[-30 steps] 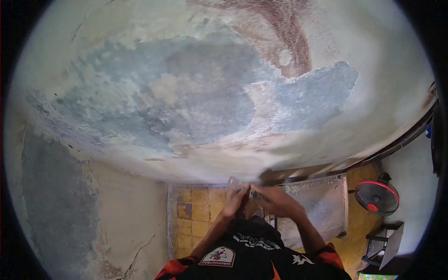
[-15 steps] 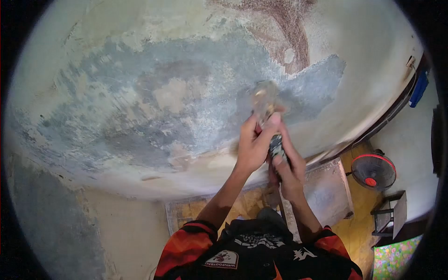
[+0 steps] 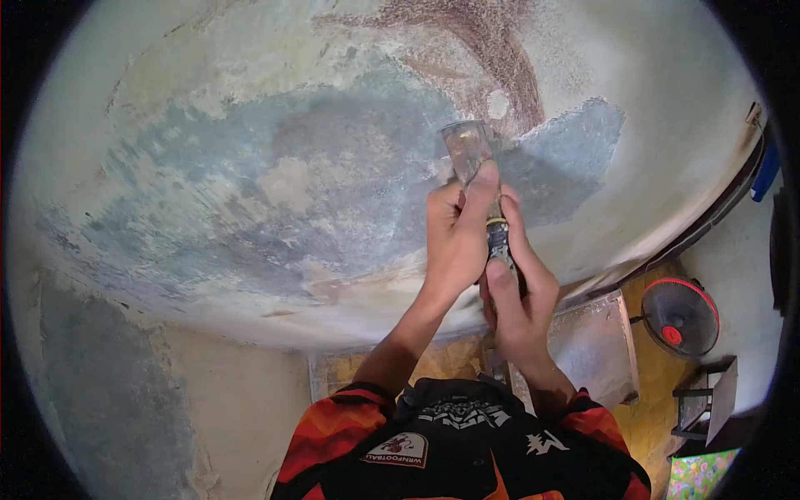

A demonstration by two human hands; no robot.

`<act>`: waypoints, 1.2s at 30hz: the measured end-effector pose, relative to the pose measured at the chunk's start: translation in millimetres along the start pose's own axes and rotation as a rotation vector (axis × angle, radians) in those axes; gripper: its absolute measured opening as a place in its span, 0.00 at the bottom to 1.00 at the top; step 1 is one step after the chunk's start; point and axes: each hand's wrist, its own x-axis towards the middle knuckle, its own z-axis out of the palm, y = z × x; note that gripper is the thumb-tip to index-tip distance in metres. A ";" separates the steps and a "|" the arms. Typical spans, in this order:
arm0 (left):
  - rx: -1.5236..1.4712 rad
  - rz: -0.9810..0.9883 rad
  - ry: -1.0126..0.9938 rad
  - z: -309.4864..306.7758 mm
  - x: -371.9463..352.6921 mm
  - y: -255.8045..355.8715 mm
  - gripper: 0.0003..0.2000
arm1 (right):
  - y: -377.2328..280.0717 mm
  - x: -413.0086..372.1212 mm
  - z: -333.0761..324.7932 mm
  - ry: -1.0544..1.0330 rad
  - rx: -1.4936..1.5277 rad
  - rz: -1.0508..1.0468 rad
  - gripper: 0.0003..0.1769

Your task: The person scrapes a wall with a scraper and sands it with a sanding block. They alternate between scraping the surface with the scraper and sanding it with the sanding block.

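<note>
Both my hands are closed around a scraper [image 3: 467, 143] with a wide metal blade and a dark, paint-spotted handle. My left hand [image 3: 456, 237] grips it near the blade, thumb laid along the top. Lower down, my right hand [image 3: 527, 302] is wrapped round the handle. The blade's front edge is at the wall [image 3: 367, 125], by the upper border of a bare grey-blue patch where the pale coating is gone. Just above the blade are a reddish-brown area [image 3: 521, 75] and a small whitish spot [image 3: 497, 103].
To the right below stands a fan [image 3: 680, 317] with a red rim. Near it are a small dark stand [image 3: 704, 400] and a flowered cloth [image 3: 700, 475]. A board-like surface [image 3: 593, 346] lies below the wall, over a yellowish floor [image 3: 654, 400]. Something blue [image 3: 765, 173] hangs at far right.
The scraper and both hands have moved slightly up the wall, the blade now nearer the reddish-brown area. The blade was blurred by motion before and is sharper now. The view has shifted a little.
</note>
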 end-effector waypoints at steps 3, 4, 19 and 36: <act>-0.012 -0.005 0.023 1.0 -5.2 -8.2 0.20 | 11.5 -7.3 -7.0 -0.028 -0.082 -0.008 0.30; 0.021 0.032 0.041 0.7 -2.5 -8.5 0.20 | 15.3 -8.6 -7.5 -0.036 -0.109 -0.015 0.30; -0.064 -0.017 0.085 9.8 -5.0 1.6 0.17 | -9.3 4.8 -7.3 -0.045 -0.107 -0.042 0.31; 0.021 0.117 0.080 13.9 1.7 -13.1 0.18 | 6.8 6.3 -12.2 0.027 -0.134 -0.107 0.29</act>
